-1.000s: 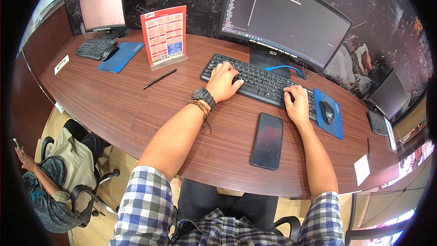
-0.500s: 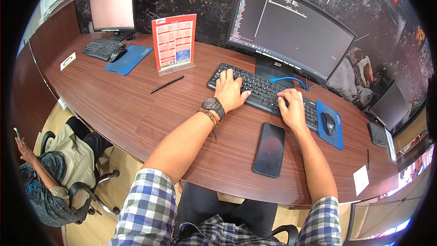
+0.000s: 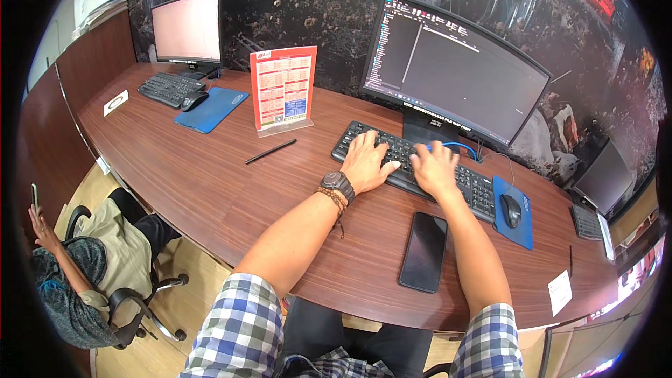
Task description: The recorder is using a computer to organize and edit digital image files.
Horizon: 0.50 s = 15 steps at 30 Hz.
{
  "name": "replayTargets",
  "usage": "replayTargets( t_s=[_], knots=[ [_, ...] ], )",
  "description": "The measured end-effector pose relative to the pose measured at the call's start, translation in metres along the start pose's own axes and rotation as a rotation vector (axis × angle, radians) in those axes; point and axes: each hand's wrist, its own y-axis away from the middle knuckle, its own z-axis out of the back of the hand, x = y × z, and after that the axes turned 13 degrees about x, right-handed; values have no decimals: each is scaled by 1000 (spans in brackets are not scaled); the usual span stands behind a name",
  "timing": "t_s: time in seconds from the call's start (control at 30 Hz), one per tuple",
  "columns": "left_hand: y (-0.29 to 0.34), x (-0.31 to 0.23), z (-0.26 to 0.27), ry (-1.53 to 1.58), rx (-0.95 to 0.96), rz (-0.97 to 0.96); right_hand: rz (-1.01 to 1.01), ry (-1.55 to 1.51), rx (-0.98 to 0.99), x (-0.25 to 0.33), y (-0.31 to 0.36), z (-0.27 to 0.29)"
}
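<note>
A black keyboard (image 3: 477,192) lies at a slant on the brown wooden desk. My left hand (image 3: 364,164) rests over its left part, fingers spread on the keys and holding nothing. Over the middle of the keyboard hovers my right hand (image 3: 435,170), its fingers bent, apart and slightly blurred, with nothing in them. Behind the keyboard stands a large monitor (image 3: 469,66) showing a dark window with a list down its left side. A black smartphone (image 3: 423,252), its screen dark, lies nearer to me beside my right forearm. To the keyboard's right, a black mouse (image 3: 511,211) sits on a blue mouse pad (image 3: 519,238).
Left of the keyboard lie a black pen (image 3: 271,152) and, behind it, a red-bordered sign in a clear stand (image 3: 283,89). A second monitor (image 3: 187,26) and keyboard (image 3: 170,89) are farther left. At lower left a seated person (image 3: 77,294) holds up a phone. A white card (image 3: 560,292) lies at right.
My right hand has moved left along the keyboard, closer to my left hand. My left hand stays over the left keys. The whole view has shifted slightly, so the desk appears lower.
</note>
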Motion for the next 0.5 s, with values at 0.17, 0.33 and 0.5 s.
replayTargets(
  t_s=[0.17,0.33,0.5],
  knots=[
    [-5,1,2,94,112,11,-246,26,227,-19,12,16],
    [-2,-7,8,7,132,78,-161,15,191,-26,19,11],
    [-6,-20,16,0,108,219,-187,6,200,-27,13,10]
  ],
)
